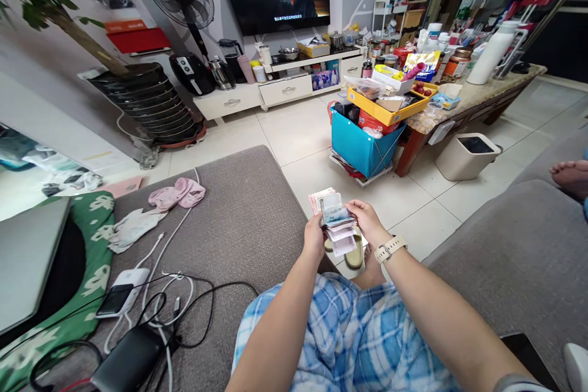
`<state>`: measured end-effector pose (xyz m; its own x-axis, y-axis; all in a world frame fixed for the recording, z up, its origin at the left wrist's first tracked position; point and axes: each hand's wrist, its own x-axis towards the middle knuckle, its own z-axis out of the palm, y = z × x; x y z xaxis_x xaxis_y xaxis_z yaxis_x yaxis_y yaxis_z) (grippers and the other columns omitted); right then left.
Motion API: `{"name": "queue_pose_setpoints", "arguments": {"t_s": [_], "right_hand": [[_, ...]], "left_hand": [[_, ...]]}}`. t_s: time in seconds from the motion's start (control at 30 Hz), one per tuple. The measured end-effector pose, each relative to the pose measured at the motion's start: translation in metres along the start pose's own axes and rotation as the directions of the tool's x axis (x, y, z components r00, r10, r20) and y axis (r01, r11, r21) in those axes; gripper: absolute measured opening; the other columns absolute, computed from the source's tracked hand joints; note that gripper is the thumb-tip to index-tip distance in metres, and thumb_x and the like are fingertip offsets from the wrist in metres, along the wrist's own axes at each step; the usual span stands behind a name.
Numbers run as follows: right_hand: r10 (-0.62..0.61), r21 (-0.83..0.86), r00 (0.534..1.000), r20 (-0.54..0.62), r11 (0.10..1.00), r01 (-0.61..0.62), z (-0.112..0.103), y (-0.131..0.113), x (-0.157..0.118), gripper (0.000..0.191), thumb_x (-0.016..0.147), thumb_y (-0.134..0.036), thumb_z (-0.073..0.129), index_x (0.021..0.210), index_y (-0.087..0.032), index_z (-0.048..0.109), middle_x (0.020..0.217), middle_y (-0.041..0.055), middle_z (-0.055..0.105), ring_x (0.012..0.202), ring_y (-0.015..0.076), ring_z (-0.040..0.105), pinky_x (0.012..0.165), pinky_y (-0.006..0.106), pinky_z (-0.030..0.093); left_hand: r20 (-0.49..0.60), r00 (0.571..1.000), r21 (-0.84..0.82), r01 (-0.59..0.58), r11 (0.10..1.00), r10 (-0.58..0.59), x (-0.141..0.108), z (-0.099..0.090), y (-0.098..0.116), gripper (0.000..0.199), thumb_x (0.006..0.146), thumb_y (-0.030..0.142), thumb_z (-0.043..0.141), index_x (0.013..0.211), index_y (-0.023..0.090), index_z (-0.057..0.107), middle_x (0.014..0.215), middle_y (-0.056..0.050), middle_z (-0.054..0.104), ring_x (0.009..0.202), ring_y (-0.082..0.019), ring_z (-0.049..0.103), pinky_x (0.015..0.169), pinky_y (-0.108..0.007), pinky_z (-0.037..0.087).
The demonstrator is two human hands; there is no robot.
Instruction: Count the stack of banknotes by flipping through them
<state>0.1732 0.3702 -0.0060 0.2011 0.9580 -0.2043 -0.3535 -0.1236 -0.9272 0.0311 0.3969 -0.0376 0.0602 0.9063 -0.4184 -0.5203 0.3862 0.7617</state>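
In front of my knees I hold a bundle of paper slips that look like banknotes [334, 215], pinkish, white and blue-green, some fanned out upward and some hanging below. My left hand [314, 236] grips the bundle's left side, its thumb on top. At the right edge the fingers of my right hand [365, 219] pinch the blue-green slip. A pale strap watch [390, 249] circles my right wrist. Under the papers, an olive slipper [354, 252] shows on the floor beside my bare foot.
A grey sofa section [234, 214] to the left carries cables, a white power bank [124, 291], a black adapter [128, 360] and a laptop [32, 257]. Ahead stand a blue bin [362, 144], a loaded coffee table [496, 95] and a beige trash can [466, 159]. Another person's foot [569, 177] rests far right.
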Motion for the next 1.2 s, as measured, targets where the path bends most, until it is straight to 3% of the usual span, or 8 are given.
{"name": "queue_pose_setpoints", "arguments": {"t_s": [0.2, 0.33, 0.53, 0.77, 1.2], "right_hand": [[-0.004, -0.047, 0.999, 0.055, 0.999, 0.006, -0.001, -0.003, -0.002, 0.04, 0.067, -0.058, 0.077, 0.063, -0.021, 0.064, 0.054, -0.0015, 0.055, 0.055, 0.015, 0.045, 0.059, 0.031, 0.035], [-0.016, -0.088, 1.0, -0.016, 0.996, 0.014, 0.0, -0.003, -0.001, 0.04, 0.058, -0.051, 0.085, 0.058, -0.021, 0.058, 0.056, -0.0028, 0.053, 0.058, 0.0145, 0.045, 0.062, 0.031, 0.036], [0.017, -0.044, 0.99, -0.141, 0.999, -0.023, -0.002, 0.002, 0.002, 0.044, 0.048, -0.04, 0.091, 0.073, -0.022, 0.061, 0.071, -0.0019, 0.06, 0.069, 0.0179, 0.055, 0.067, 0.032, 0.042], [0.013, -0.086, 0.999, -0.037, 0.996, -0.016, -0.006, 0.007, 0.004, 0.039, 0.059, -0.047, 0.084, 0.064, -0.021, 0.056, 0.063, -0.0043, 0.055, 0.064, 0.0157, 0.05, 0.065, 0.03, 0.038], [0.022, -0.022, 1.0, 0.004, 1.0, -0.021, -0.003, 0.006, 0.003, 0.039, 0.058, -0.051, 0.084, 0.063, -0.021, 0.059, 0.061, -0.0027, 0.057, 0.062, 0.0157, 0.05, 0.061, 0.03, 0.038]], "left_hand": [[-0.018, 1.0, 0.026, 0.004, 1.0, -0.003, 0.0, 0.0, 0.001, 0.031, 0.068, 0.038, 0.075, 0.086, 0.013, 0.072, 0.077, -0.005, 0.074, 0.068, -0.019, 0.067, 0.065, -0.03, 0.051], [0.003, 1.0, 0.018, -0.03, 0.999, 0.03, -0.004, 0.002, 0.004, 0.029, 0.065, 0.032, 0.077, 0.086, 0.013, 0.073, 0.082, -0.007, 0.076, 0.073, -0.02, 0.069, 0.069, -0.03, 0.052], [0.05, 0.999, 0.003, -0.016, 1.0, 0.015, -0.008, 0.003, 0.006, 0.03, 0.062, 0.024, 0.079, 0.089, 0.014, 0.074, 0.089, -0.009, 0.078, 0.08, -0.023, 0.072, 0.075, -0.033, 0.054], [0.061, 0.998, -0.005, -0.015, 1.0, 0.015, -0.009, 0.003, 0.006, 0.03, 0.06, 0.02, 0.08, 0.088, 0.014, 0.074, 0.089, -0.008, 0.078, 0.081, -0.022, 0.072, 0.079, -0.034, 0.054], [-0.002, 1.0, -0.015, -0.006, 1.0, 0.006, 0.0, 0.0, 0.0, 0.028, 0.069, 0.034, 0.075, 0.089, 0.013, 0.073, 0.079, -0.005, 0.075, 0.072, -0.018, 0.068, 0.072, -0.03, 0.053]]}}
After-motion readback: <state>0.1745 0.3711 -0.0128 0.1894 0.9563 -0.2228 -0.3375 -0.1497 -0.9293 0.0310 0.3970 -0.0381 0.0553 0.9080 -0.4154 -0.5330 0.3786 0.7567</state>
